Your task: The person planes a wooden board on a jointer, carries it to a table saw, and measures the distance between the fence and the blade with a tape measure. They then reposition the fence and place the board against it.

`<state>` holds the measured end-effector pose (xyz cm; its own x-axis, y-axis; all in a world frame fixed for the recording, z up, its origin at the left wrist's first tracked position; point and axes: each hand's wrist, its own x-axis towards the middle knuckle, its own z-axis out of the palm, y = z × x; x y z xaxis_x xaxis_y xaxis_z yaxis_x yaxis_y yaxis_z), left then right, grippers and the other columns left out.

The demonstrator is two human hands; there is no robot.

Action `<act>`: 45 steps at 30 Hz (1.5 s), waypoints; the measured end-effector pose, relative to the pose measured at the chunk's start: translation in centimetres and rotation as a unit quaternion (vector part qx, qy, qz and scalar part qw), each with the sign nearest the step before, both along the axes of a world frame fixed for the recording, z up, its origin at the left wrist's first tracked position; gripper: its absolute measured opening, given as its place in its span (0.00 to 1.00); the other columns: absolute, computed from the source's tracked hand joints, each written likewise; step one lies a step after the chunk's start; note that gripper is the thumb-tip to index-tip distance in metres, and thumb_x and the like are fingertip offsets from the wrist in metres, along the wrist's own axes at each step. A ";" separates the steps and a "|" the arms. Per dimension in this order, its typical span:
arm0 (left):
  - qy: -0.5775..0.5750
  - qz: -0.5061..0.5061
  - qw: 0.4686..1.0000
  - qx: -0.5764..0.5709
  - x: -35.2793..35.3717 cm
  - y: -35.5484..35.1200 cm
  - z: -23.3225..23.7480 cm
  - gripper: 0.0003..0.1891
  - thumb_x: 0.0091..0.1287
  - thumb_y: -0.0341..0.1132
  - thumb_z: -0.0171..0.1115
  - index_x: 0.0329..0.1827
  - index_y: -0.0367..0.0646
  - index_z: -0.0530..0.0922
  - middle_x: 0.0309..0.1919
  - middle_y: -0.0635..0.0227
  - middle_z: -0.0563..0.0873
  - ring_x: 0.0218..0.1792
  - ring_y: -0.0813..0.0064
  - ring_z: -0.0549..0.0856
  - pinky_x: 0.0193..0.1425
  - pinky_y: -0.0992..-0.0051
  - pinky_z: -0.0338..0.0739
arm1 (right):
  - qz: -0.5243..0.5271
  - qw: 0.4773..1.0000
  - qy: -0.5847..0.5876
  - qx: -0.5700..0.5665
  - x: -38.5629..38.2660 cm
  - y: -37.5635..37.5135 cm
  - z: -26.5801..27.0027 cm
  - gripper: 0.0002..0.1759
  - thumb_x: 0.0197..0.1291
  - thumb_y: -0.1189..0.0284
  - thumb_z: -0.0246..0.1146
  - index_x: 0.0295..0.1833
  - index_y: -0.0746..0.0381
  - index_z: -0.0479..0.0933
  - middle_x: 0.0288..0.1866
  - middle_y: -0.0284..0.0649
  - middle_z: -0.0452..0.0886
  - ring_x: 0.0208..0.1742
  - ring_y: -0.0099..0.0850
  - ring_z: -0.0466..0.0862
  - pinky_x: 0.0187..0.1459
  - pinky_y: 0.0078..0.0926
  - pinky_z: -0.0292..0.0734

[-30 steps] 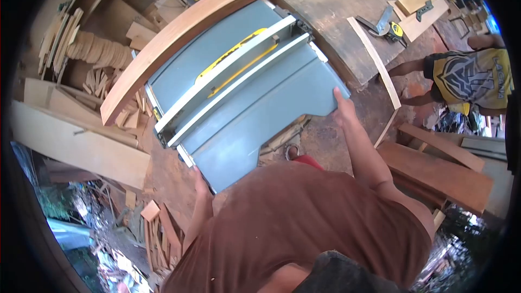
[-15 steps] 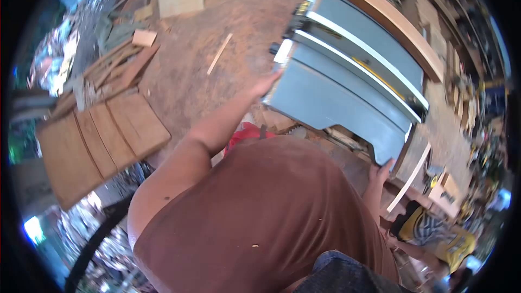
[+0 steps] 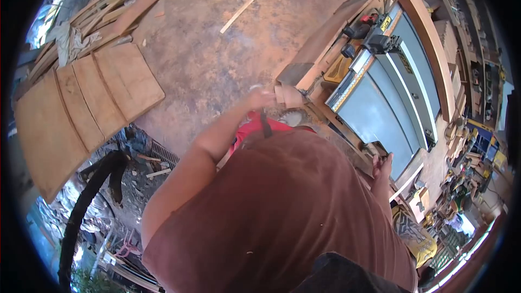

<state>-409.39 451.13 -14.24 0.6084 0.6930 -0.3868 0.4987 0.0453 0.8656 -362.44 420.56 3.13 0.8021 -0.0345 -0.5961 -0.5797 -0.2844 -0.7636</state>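
The saw-like machine has a blue-grey metal top (image 3: 374,106), with a silver fence (image 3: 404,95) across it and a yellow-marked scale along its left edge. My left hand (image 3: 261,99), blurred, is off the metal top, beside a small tan wooden piece (image 3: 288,96); whether it grips this piece cannot be made out. My right hand (image 3: 382,166) is at the near edge of the metal top by a notch, its fingers raised and apart, with nothing visible in them.
A long wooden beam (image 3: 429,38) spans the machine's far side. A jointed wooden panel (image 3: 89,95) and scrap wood (image 3: 116,8) lie left. A thin strip (image 3: 239,14) lies on the brown surface. Another person's yellow-patterned garment (image 3: 415,236) shows lower right.
My left hand has left the metal top's left corner and is lower, by the small wooden piece. My right hand stays near the near edge. The view has turned, shifting the machine rightward.
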 end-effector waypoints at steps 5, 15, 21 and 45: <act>0.319 -0.123 0.937 0.073 -20.4 0.9 -13.6 0.19 0.64 0.44 0.57 0.55 0.48 0.82 0.54 0.56 0.84 0.55 0.57 0.82 0.59 0.60 0.75 | 0.054 0.995 0.018 -0.081 0.0 1.2 -0.8 0.30 0.67 0.48 0.57 0.59 0.64 0.67 0.52 0.41 0.73 0.44 0.35 0.79 0.40 0.29 0.83; 0.293 0.122 0.946 -0.063 -22.5 17.2 -10.7 0.17 0.67 0.42 0.53 0.43 0.39 0.84 0.43 0.47 0.86 0.49 0.52 0.84 0.53 0.62 0.77 | 0.068 0.981 -0.111 -0.145 -7.7 7.9 -0.1 0.29 0.68 0.49 0.54 0.60 0.63 0.69 0.47 0.39 0.76 0.43 0.31 0.79 0.38 0.30 0.79; 0.230 0.046 0.972 -0.032 -17.6 39.4 -9.2 0.14 0.66 0.42 0.57 0.43 0.39 0.82 0.37 0.54 0.87 0.43 0.63 0.85 0.49 0.66 0.77 | -0.019 0.988 -0.068 -0.136 -15.1 13.3 -1.4 0.34 0.70 0.49 0.51 0.70 0.64 0.59 0.61 0.45 0.73 0.54 0.37 0.79 0.49 0.43 0.78; -0.145 -0.474 0.768 0.406 62.0 55.4 27.5 0.17 0.65 0.44 0.62 0.49 0.42 0.83 0.46 0.51 0.85 0.50 0.55 0.83 0.56 0.62 0.75 | -0.510 0.850 -0.080 0.108 -23.9 29.3 -1.3 0.45 0.66 0.41 0.53 0.71 0.70 0.61 0.69 0.51 0.68 0.68 0.40 0.70 0.67 0.35 0.63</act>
<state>-347.37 506.49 13.23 0.9673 -0.1741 0.1845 -0.2446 -0.8327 0.4968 -386.38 449.86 1.86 0.4924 -0.6639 -0.5629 -0.3242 0.4603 -0.8264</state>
